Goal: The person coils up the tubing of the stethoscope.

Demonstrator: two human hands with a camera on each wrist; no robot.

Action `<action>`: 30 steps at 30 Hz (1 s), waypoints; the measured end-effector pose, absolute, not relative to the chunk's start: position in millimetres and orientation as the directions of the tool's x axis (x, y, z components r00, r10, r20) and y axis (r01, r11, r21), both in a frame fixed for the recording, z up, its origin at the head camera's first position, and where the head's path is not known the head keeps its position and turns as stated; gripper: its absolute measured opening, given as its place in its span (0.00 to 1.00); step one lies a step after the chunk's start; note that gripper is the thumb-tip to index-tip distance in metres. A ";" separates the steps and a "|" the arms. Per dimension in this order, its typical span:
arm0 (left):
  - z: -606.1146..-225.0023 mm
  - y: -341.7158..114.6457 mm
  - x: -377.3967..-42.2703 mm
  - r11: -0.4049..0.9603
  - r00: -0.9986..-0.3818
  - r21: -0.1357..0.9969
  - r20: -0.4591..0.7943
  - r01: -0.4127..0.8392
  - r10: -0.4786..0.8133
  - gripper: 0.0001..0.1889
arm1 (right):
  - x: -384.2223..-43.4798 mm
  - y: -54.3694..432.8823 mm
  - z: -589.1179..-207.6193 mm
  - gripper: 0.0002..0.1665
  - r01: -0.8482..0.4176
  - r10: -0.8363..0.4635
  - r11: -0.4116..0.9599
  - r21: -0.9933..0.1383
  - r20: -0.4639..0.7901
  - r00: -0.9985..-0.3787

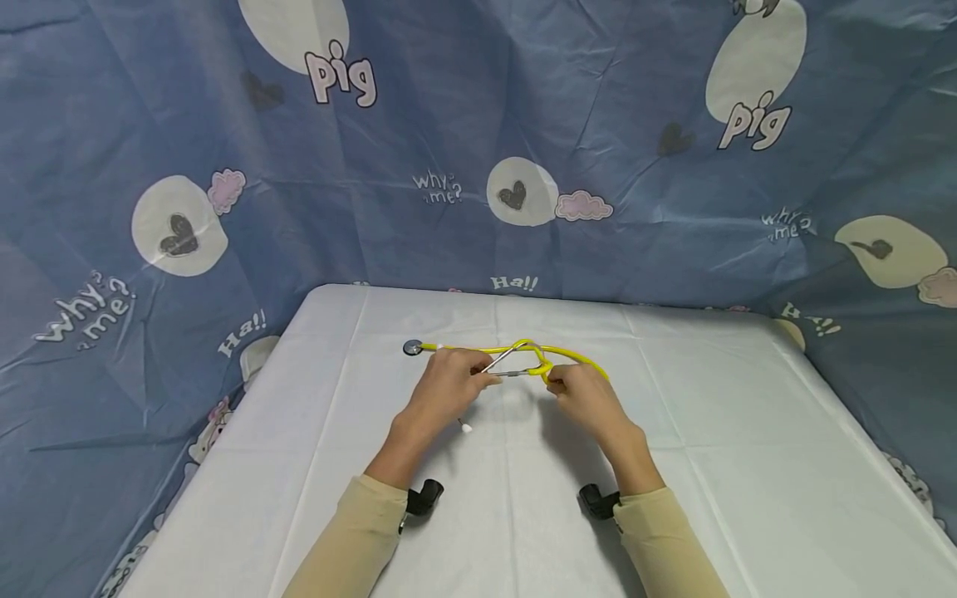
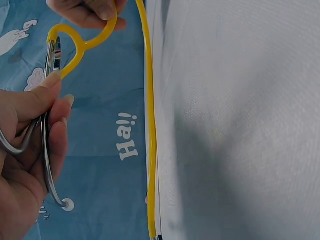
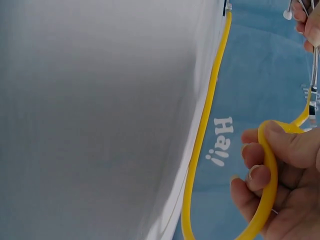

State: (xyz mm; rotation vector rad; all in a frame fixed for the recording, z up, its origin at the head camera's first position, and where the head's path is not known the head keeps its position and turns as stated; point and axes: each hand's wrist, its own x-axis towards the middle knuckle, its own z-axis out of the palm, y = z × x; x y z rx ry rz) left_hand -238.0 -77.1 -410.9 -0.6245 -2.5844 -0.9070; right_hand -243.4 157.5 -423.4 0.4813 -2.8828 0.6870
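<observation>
Holding the metal: the left hand (image 1: 446,384) has thumb and fingers curled round the metal ear tubes (image 2: 46,150) of a stethoscope (image 1: 540,369), leaving little gap.
Holding the yellow: the right hand (image 1: 586,399), its fingers bent, pinches the yellow tubing (image 3: 202,127) between thumb and fingers, just right of the fork where it divides.
Stethoscope: over the far half of the table (image 1: 508,515), between the two hands and beyond them; its forked part spans the gap between the hands.
Tubing run: a long stretch curves out right of the right hand and goes left on the far side of both hands.
Chest piece (image 1: 412,348): dark-rimmed and round, at the far left end of the tubing, left of the left hand's fingers.
Ear tip (image 1: 467,428): white, below the left hand on its near side.
Sleeves (image 1: 359,536): beige, with a black device (image 1: 424,497) at each wrist.
Backdrop (image 1: 449,116): blue printed cloth behind the white-covered table.
</observation>
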 end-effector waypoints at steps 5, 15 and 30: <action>-411.0 -75.2 -238.5 0.718 -0.856 0.494 0.429 0.490 0.289 0.08 | -243.2 152.4 -423.5 0.04 -0.360 -0.298 0.836 -0.414 0.209 -0.932; -412.8 -74.1 -238.6 0.741 -0.848 0.457 0.446 0.492 0.287 0.17 | -237.6 134.4 -423.0 0.18 -0.445 -0.405 0.835 -0.324 0.188 -0.895; -415.9 -74.5 -238.6 0.759 -0.824 0.424 0.507 0.495 0.254 0.12 | -224.4 119.6 -418.6 0.19 -0.460 -0.440 0.829 -0.320 0.135 -0.888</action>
